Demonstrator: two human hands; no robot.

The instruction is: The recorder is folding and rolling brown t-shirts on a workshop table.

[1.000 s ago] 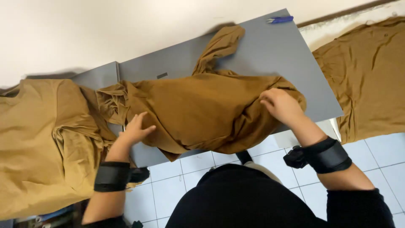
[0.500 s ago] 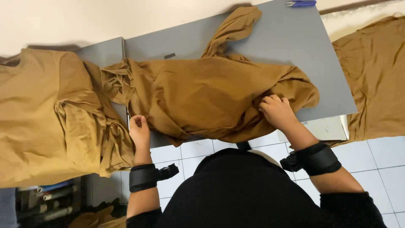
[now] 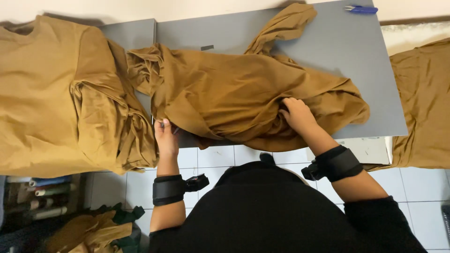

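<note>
Two hands on the garment (image 3: 234, 93) mid-worktop: left hand (image 3: 165, 137) pinches its near-edge hem, right hand (image 3: 296, 115) curls into folds. I judge it soft, light, limp; best gripped at hems.

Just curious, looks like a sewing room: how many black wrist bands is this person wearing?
2: one band on the left wrist, one band on the right wrist. Sleeves could hide others.

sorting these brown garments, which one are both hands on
The crumpled middle garment on the grey table: the left hand grips its near edge, the right hand its folds. The left pile and right piece lie untouched.
</note>
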